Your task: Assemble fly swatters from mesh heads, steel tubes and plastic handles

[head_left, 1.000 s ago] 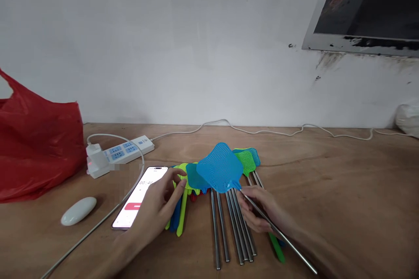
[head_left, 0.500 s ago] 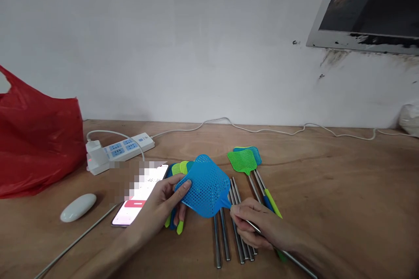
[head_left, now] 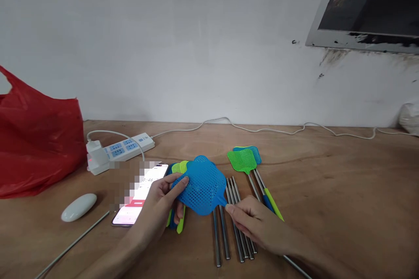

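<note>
My left hand (head_left: 162,211) pinches the left edge of a blue fly swatter head (head_left: 203,185), held just above the table. My right hand (head_left: 253,224) is closed around the metal rod fixed to that head, right at its neck; the rod's far end (head_left: 296,268) runs out toward the lower right. Below the head lie several bare steel rods (head_left: 234,226) side by side. Under my left hand sits a pile of green and blue swatter heads and handles (head_left: 179,170).
Two finished swatters (head_left: 244,159), green and blue, lie right of the rods. A phone (head_left: 139,200) with a lit screen lies left of my hand. Further left are a white oval object (head_left: 78,207), a power strip (head_left: 119,150) and a red plastic bag (head_left: 36,139).
The blue swatter head came down and left from above the finished swatters to in front of me. My left hand took its edge; my right hand slid up the rod to the neck.
</note>
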Demonstrator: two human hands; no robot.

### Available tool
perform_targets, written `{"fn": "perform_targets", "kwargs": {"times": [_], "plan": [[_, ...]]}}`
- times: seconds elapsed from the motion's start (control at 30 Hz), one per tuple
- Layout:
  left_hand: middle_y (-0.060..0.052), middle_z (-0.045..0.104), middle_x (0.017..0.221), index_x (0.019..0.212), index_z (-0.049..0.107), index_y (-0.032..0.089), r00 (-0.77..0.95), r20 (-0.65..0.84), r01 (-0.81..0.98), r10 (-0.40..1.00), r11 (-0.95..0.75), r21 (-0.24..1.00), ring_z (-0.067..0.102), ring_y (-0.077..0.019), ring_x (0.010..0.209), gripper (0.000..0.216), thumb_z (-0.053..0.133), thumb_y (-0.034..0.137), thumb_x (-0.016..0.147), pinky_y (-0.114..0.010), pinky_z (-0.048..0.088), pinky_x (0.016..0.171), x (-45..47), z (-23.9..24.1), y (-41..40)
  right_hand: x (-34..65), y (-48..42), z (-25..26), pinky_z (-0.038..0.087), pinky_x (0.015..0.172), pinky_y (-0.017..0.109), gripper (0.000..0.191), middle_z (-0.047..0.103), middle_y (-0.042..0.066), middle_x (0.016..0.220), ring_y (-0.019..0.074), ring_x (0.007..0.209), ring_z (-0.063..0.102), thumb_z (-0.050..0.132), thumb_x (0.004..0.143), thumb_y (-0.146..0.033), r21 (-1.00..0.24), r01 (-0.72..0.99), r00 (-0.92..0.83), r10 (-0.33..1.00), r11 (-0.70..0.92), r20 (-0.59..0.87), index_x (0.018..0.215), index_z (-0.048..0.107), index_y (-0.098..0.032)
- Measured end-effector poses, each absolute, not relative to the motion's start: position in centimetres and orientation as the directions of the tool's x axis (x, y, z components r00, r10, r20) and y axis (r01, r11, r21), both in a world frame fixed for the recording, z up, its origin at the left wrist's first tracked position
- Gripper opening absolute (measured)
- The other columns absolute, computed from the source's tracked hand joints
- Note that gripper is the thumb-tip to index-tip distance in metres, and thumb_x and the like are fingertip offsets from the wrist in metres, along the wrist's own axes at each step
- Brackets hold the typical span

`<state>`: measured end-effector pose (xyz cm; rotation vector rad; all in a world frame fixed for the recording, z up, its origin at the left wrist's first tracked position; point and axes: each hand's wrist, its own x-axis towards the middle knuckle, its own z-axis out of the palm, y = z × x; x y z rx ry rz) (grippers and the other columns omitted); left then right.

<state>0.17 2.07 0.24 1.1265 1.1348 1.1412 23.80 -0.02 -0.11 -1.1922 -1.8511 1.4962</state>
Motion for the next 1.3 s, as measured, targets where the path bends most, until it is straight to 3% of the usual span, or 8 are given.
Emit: {"fn": "perform_targets", "kwargs": {"times": [0.13, 0.4, 0.6, 0.8, 0.93, 1.07, 1.2, 1.3], "plan": [[0.004, 0.058, 0.045, 0.084, 0.062, 0.016, 0.067, -0.132, -0.079, 0.989, 0.137, 0.987, 0.04, -0.007, 0.026, 0.038, 0.072, 0.053, 0.078, -0.014, 0.024, 0.024, 0.1, 0.2, 2.4, 23.7, -0.4, 0.6, 0.014, 0.045, 0.029, 0.057, 0.021, -0.007, 0.049, 0.009, 0.046, 0.021, 0.04, 0.099, -0.051, -0.852, 0.458, -0.481, 0.877, 0.255, 0.003, 0.052, 0.024, -0.023], [0.007, 0.055, 0.049, 0.09, 0.059, 0.018, 0.221, -0.012, -0.049, 0.975, 0.024, 0.999, 0.051, -0.0101, 0.037, 0.037, 0.067, 0.054, 0.086, -0.016, 0.041, 0.033, -0.4, -0.3, 2.8, 23.4, -0.7, 0.6, 0.014, 0.037, 0.025, 0.05, 0.027, -0.013, 0.036, 0.0072, 0.033, 0.02, 0.045, 0.091, -0.066, -0.971, 0.163, -0.543, 0.805, -0.177, -0.238, 0.065, 0.048, -0.023], [0.004, 0.062, 0.05, 0.091, 0.054, 0.019, 0.28, -0.093, -0.02, 0.956, 0.103, 0.995, 0.056, -0.0122, 0.037, 0.043, 0.065, 0.061, 0.085, -0.017, 0.044, 0.033, 0.1, -0.4, 2.5, 24.0, 0.0, 0.7, 0.009, 0.034, 0.024, 0.047, 0.028, -0.014, 0.034, 0.0056, 0.029, 0.016, 0.049, 0.089, -0.063, -0.973, 0.123, -0.581, 0.781, -0.193, -0.228, 0.066, 0.049, -0.023], [0.004, 0.06, 0.041, 0.092, 0.056, 0.02, 0.342, -0.206, 0.079, 0.917, 0.19, 0.978, 0.048, -0.0116, 0.028, 0.046, 0.061, 0.065, 0.086, -0.014, 0.03, 0.025, -0.2, 0.5, 2.3, 24.0, -0.6, 0.6, 0.016, 0.04, 0.025, 0.049, 0.03, -0.01, 0.045, 0.008, 0.04, 0.024, 0.045, 0.093, -0.061, -0.966, 0.256, -0.555, 0.814, -0.028, -0.171, 0.062, 0.041, -0.024], [0.006, 0.055, 0.036, 0.096, 0.06, 0.018, 0.301, -0.295, 0.004, 0.907, 0.308, 0.951, 0.035, -0.0069, 0.025, 0.043, 0.064, 0.06, 0.086, -0.011, 0.024, 0.025, -0.5, 0.7, 2.4, 23.5, -1.1, 0.8, 0.019, 0.05, 0.029, 0.047, 0.028, -0.006, 0.055, 0.0111, 0.052, 0.029, 0.042, 0.1, -0.044, -0.869, 0.416, -0.5, 0.865, 0.266, 0.026, 0.06, 0.032, -0.022], [0.006, 0.054, 0.036, 0.089, 0.059, 0.018, 0.225, -0.336, -0.073, 0.915, 0.36, 0.93, 0.031, -0.0047, 0.025, 0.043, 0.072, 0.058, 0.079, -0.009, 0.021, 0.025, -1.4, 0.9, 3.1, 23.7, -1.5, 0.7, 0.019, 0.052, 0.031, 0.045, 0.028, -0.006, 0.056, 0.0118, 0.053, 0.031, 0.041, 0.1, -0.041, -0.796, 0.52, -0.473, 0.88, 0.311, 0.035, 0.061, 0.03, -0.022], [0.011, 0.046, 0.035, 0.077, 0.054, 0.019, -0.008, -0.161, -0.132, 0.987, 0.159, 0.978, 0.027, -0.0019, 0.026, 0.043, 0.077, 0.056, 0.074, -0.007, 0.019, 0.026, -2.2, 1.1, 3.7, 24.1, -1.1, -0.1, 0.021, 0.051, 0.029, 0.048, 0.029, -0.006, 0.057, 0.0117, 0.054, 0.031, 0.039, 0.1, -0.049, -0.895, 0.411, -0.41, 0.912, 0.171, -0.014, 0.06, 0.03, -0.022], [0.009, 0.05, 0.036, 0.089, 0.058, 0.019, 0.152, -0.182, 0.018, 0.971, 0.182, 0.983, 0.033, -0.0051, 0.026, 0.047, 0.071, 0.063, 0.078, -0.01, 0.026, 0.026, -1.4, 0.8, 3.4, 23.8, -0.3, -0.9, 0.02, 0.044, 0.026, 0.049, 0.03, -0.008, 0.051, 0.0101, 0.046, 0.029, 0.042, 0.097, -0.056, -0.978, 0.202, -0.312, 0.95, 0.046, -0.02, 0.062, 0.04, -0.023]]}}
